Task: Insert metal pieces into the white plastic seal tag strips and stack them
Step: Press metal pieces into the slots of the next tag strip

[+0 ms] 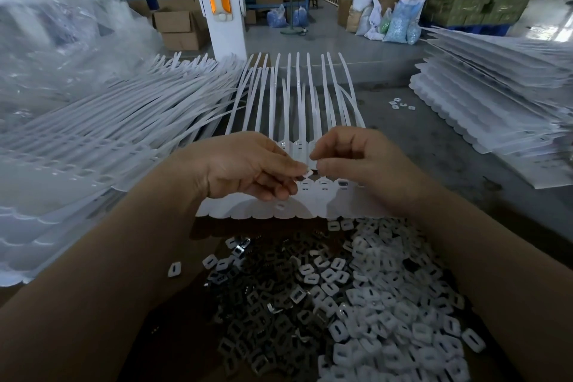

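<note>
Both hands meet over the seal tag strip (pixel 297 164): the left hand (pixel 248 164) and right hand (pixel 353 158) pinch one small white piece (pixel 307 174) between their fingertips. The strip's open slots lie just at 6 o'clock of that grip, tails running toward 12; both hands are equally near.

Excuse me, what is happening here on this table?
A person is fitting small parts into a white seal tag strip lying flat on the table. The left hand and right hand meet above it, pinching a small white piece. In front lie loose metal pieces and white plastic pieces.
</note>
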A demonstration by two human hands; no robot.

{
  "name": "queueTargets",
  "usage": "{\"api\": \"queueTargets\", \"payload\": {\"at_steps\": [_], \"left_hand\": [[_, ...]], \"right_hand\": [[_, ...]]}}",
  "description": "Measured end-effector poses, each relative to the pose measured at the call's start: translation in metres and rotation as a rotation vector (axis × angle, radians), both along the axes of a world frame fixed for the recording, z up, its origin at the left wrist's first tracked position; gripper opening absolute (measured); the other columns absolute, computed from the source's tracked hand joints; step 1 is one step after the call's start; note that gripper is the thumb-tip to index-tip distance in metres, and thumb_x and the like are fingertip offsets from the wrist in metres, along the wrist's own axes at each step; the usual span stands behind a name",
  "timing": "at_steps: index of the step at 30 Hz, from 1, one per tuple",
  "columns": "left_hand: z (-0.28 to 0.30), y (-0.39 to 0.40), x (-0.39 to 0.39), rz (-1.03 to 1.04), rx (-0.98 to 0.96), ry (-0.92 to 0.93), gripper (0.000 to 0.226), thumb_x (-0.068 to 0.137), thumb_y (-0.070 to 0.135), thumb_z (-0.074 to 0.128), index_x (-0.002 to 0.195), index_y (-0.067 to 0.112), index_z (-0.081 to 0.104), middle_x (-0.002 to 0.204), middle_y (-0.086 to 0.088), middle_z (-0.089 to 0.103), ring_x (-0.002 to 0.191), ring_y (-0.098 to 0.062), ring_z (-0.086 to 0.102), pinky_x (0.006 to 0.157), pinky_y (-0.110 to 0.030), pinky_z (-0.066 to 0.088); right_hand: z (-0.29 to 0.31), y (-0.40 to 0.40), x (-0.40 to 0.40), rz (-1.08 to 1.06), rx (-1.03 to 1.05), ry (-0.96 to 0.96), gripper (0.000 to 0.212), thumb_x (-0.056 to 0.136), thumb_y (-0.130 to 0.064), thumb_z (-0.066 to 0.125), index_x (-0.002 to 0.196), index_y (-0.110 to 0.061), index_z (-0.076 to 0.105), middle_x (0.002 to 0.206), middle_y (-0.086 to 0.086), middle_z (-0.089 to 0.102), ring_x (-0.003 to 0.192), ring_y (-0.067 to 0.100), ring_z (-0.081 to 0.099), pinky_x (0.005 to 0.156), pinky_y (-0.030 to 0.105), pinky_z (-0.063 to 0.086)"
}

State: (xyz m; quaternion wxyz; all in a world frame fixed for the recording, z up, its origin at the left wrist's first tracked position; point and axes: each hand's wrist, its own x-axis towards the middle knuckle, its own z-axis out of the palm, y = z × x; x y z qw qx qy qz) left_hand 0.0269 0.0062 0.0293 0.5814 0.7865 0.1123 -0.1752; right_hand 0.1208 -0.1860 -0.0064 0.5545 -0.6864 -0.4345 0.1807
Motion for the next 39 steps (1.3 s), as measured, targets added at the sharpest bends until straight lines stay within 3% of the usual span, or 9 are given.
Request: {"api": "queueTargets", "payload": {"at_steps": [5, 9, 13, 17, 21, 26, 31, 35, 39], "left_hand": [[-0.003, 0.001, 0.001, 0.015, -0.022, 0.014, 0.025, 0.068, 0.032, 0.073, 0.082, 0.011, 0.072, 0.076, -0.004, 0.073, 0.062, -0.008, 0.066, 0.053, -0.017, 0.05], [-0.005, 0.002, 0.002, 0.012, -0.027, 0.018, 0.024, 0.069, 0.029, 0.073, 0.084, 0.01, 0.071, 0.076, -0.002, 0.073, 0.062, -0.006, 0.066, 0.054, -0.016, 0.051], [-0.004, 0.007, 0.002, 0.01, -0.104, 0.011, 0.009, 0.073, 0.022, 0.072, 0.075, 0.016, 0.078, 0.076, -0.001, 0.072, 0.063, -0.005, 0.066, 0.056, -0.015, 0.052], [-0.003, 0.011, 0.003, 0.051, -0.142, -0.012, 0.008, 0.072, 0.019, 0.072, 0.073, 0.015, 0.079, 0.077, -0.002, 0.074, 0.064, -0.006, 0.068, 0.056, -0.016, 0.053], [-0.004, 0.011, 0.003, 0.084, -0.138, -0.035, 0.01, 0.071, 0.019, 0.072, 0.073, 0.014, 0.08, 0.08, -0.005, 0.075, 0.067, -0.008, 0.07, 0.057, -0.017, 0.054], [-0.003, 0.005, 0.003, 0.112, -0.151, -0.006, 0.02, 0.071, 0.021, 0.073, 0.084, 0.007, 0.076, 0.081, -0.007, 0.074, 0.065, -0.01, 0.069, 0.057, -0.019, 0.055], [-0.005, -0.004, 0.003, 0.159, -0.135, -0.002, 0.02, 0.063, 0.023, 0.073, 0.077, 0.008, 0.074, 0.075, -0.006, 0.072, 0.059, -0.009, 0.067, 0.052, -0.018, 0.053], [-0.005, -0.003, 0.003, 0.164, -0.155, 0.008, 0.023, 0.066, 0.024, 0.072, 0.082, 0.008, 0.074, 0.074, -0.004, 0.072, 0.059, -0.009, 0.066, 0.052, -0.018, 0.052], [-0.006, -0.003, 0.002, 0.131, -0.172, -0.007, 0.023, 0.071, 0.026, 0.069, 0.084, 0.008, 0.075, 0.076, -0.004, 0.072, 0.062, -0.01, 0.066, 0.055, -0.019, 0.053]], "right_hand": [[-0.003, 0.003, 0.001, 0.071, -0.064, -0.028, 0.023, 0.077, -0.02, 0.08, 0.098, -0.022, 0.071, 0.086, 0.001, 0.071, 0.077, 0.008, 0.064, 0.072, 0.02, 0.052], [-0.003, 0.005, 0.001, 0.047, -0.041, -0.009, 0.025, 0.071, -0.03, 0.078, 0.093, -0.018, 0.074, 0.092, 0.007, 0.075, 0.086, 0.018, 0.071, 0.081, 0.027, 0.057], [-0.001, 0.004, 0.0, 0.008, -0.013, -0.035, 0.009, 0.081, -0.023, 0.074, 0.088, -0.017, 0.073, 0.084, 0.001, 0.075, 0.075, 0.006, 0.068, 0.068, 0.014, 0.05], [0.0, 0.002, 0.001, -0.004, 0.003, -0.028, 0.009, 0.081, -0.02, 0.074, 0.086, -0.013, 0.073, 0.081, 0.006, 0.074, 0.072, 0.014, 0.064, 0.066, 0.02, 0.051], [0.003, 0.0, -0.001, 0.169, -0.026, 0.06, 0.016, 0.071, -0.022, 0.077, 0.084, -0.014, 0.074, 0.081, 0.002, 0.074, 0.076, 0.011, 0.068, 0.072, 0.019, 0.053], [-0.002, 0.005, -0.002, 0.006, 0.055, -0.06, 0.017, 0.076, -0.009, 0.079, 0.091, -0.012, 0.071, 0.081, 0.004, 0.071, 0.073, 0.027, 0.064, 0.071, 0.034, 0.055], [-0.001, 0.008, -0.006, -0.08, 0.033, -0.243, 0.014, 0.077, -0.012, 0.081, 0.086, -0.019, 0.073, 0.072, -0.012, 0.068, 0.056, -0.001, 0.051, 0.054, 0.009, 0.039], [-0.001, 0.008, -0.008, -0.147, -0.021, -0.309, 0.008, 0.082, -0.016, 0.078, 0.083, -0.022, 0.072, 0.072, -0.012, 0.068, 0.055, -0.001, 0.051, 0.052, 0.008, 0.037], [-0.002, 0.011, -0.009, -0.19, -0.067, -0.297, 0.002, 0.089, -0.018, 0.07, 0.086, -0.018, 0.07, 0.073, -0.007, 0.068, 0.06, 0.001, 0.057, 0.056, 0.013, 0.045]]}}
